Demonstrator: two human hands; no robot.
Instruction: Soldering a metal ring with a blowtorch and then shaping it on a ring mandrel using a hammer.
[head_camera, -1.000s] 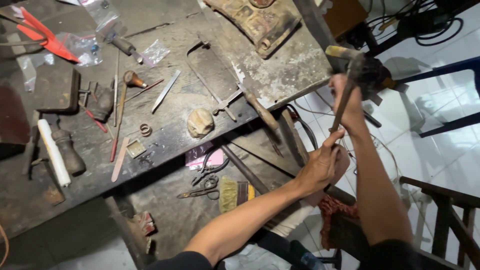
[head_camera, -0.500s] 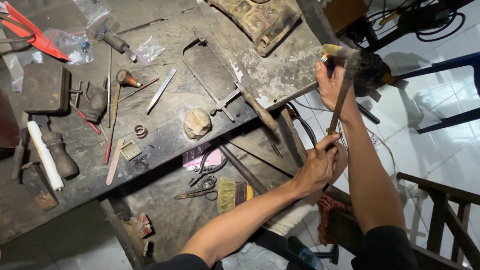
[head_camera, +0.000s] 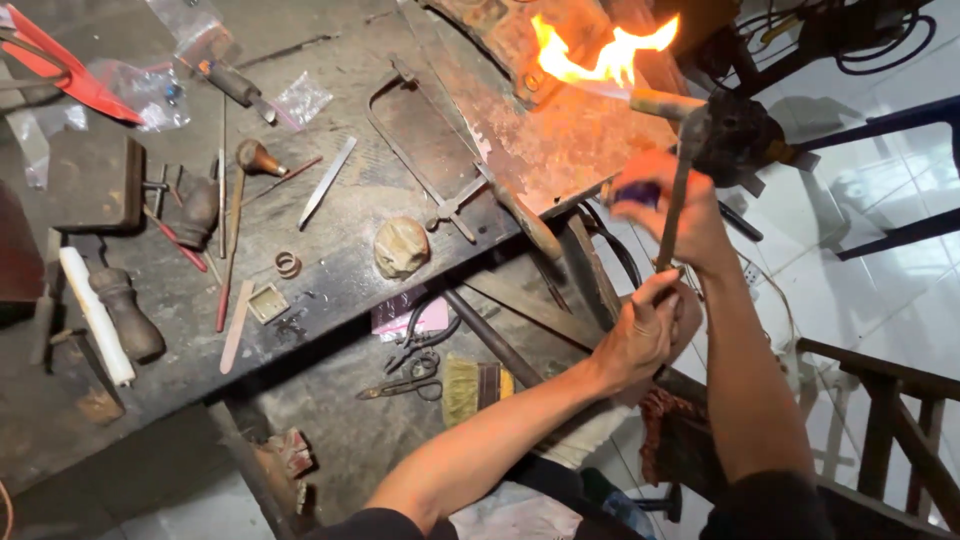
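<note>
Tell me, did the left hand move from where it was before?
No. The left hand stays gripping the thin rod's lower end beside the bench edge, as earlier.

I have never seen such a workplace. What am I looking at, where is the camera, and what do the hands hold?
The camera sits on the person's head and looks down. No machine here: two bare hands at a worn workbench. The right hand holds a torch that throws an orange flame. The left hand grips the lower end of a thin metal rod. On the bench lie a file, a small ring and a pale lump; lower down, a brush.
</note>
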